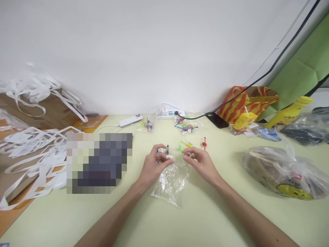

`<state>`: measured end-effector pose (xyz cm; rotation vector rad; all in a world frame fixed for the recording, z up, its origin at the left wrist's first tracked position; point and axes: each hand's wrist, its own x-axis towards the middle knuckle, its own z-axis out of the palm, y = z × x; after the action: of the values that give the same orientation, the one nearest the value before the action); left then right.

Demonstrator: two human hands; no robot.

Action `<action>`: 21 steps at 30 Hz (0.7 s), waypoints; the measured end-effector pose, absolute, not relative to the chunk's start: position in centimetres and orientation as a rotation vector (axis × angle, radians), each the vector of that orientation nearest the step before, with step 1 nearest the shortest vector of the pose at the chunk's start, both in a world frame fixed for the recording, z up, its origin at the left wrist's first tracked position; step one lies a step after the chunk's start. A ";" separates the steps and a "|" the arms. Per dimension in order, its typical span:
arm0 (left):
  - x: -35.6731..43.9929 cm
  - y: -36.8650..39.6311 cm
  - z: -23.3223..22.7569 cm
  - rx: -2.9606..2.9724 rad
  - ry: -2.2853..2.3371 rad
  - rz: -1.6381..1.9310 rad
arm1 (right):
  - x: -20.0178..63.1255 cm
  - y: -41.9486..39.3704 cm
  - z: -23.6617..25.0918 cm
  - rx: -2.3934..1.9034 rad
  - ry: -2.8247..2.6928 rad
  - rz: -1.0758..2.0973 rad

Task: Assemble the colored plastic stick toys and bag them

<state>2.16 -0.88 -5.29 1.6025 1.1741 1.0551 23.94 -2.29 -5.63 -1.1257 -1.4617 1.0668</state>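
A clear plastic bag [169, 187] lies on the table between my hands. My left hand [153, 166] pinches its upper left edge between thumb and fingers. At the bag's upper right, my right hand [204, 165] is closed on the plastic, its fingertips touching or very near a bright green plastic piece [180, 147]. A small yellow piece [187, 144] lies just beyond those fingers. Beside the left fingers stands a small dark piece [167, 149], with bits of blue partly hidden by the hand. A red spindle-like piece [204, 143] is beyond my right hand.
Bagged colourful pieces [189, 126] and a second such bag [147, 125] lie near a power strip [168, 114]. Phones [131, 120], a yellow drink carton [243, 121], a striped bag [231, 103] and a plastic-wrapped package [285, 175] surround the workspace. White straps [38, 164] cover the left side.
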 end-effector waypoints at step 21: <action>1.6 -0.7 -4.8 1.581 0.925 0.697 | 25.5 -1.9 -4.9 -1.078 -1.676 1.158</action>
<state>1.57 -0.66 -4.79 1.5806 0.9251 0.6973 25.52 -1.89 -4.95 -1.0777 -1.6761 1.1580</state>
